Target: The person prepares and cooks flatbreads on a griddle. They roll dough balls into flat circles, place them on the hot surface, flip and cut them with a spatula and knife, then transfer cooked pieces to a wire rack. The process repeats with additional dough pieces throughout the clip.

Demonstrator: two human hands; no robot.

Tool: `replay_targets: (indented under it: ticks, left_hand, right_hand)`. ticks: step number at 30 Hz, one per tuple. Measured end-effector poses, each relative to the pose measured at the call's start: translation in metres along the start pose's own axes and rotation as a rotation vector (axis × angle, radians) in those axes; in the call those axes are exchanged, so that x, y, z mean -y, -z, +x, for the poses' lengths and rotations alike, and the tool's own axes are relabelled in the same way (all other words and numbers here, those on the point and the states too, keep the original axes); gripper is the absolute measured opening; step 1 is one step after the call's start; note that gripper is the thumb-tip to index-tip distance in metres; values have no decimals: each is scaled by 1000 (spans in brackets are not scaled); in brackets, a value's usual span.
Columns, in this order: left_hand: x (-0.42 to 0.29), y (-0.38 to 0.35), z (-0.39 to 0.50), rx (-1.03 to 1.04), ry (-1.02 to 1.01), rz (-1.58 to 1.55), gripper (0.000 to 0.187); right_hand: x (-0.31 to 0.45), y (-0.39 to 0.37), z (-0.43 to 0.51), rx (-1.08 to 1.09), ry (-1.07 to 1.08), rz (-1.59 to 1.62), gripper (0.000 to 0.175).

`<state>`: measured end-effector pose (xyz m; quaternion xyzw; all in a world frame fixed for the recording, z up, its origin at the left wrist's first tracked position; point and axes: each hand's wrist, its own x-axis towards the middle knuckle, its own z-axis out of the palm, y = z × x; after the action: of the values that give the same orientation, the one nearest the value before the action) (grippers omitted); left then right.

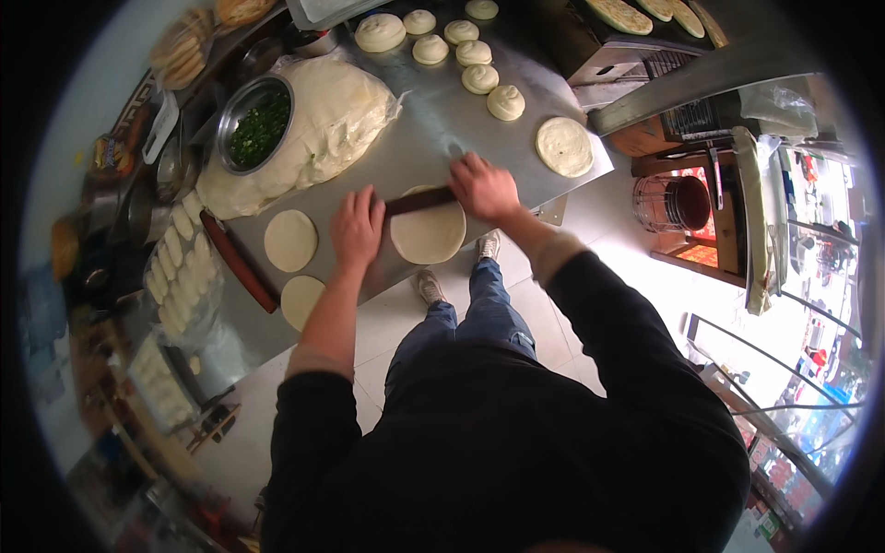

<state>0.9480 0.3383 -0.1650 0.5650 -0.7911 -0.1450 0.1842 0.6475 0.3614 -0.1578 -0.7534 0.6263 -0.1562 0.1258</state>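
Observation:
A dark wooden rolling pin (423, 201) lies across the upper part of a flat dough round (430, 235) near the front edge of the steel worktop. My left hand (357, 225) grips the pin's left end, and my right hand (482, 186) is closed over its right end. Left of my left hand are two more flat rounds, an upper one (290, 240) and a lower one (301, 302) partly hidden by my forearm. A thicker dough disc (565, 147) sits near the right corner. Several coiled dough balls (480, 79) stand farther back.
A large dough mass (339, 110) under plastic film bears against a metal bowl of chopped greens (259, 128). A reddish-brown rod (238, 263) lies beside several dough strips (181, 269). At the back right, flatbreads (620, 15) rest on a griddle. The steel worktop (432, 124) ends at a corner on the right.

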Motion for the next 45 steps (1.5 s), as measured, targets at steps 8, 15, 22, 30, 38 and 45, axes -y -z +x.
replay_targets:
  ticks: [8, 15, 22, 30, 38, 45]
  left_hand:
    - [-53, 13, -23, -253, 250, -390, 42]
    - [-88, -65, -4, 54, 645, -638, 49]
    - [-129, -16, 16, 323, 141, -982, 49]
    - [-33, -20, 52, -240, -416, 238, 61]
    - [-32, -32, -26, -119, -23, 218, 51]
    - [-35, -29, -51, -139, 62, 226, 53]
  right_hand:
    - [49, 27, -31, -107, 311, 36, 72]
    - [51, 0, -85, 104, -302, 950, 56]
    - [29, 10, -98, -34, -929, 1887, 45]
    - [-20, 154, -19, 18, -769, 1006, 41]
    - [-128, 155, 82, -239, 75, 92, 44]
    - [-205, 74, 198, -396, -145, 100, 20]
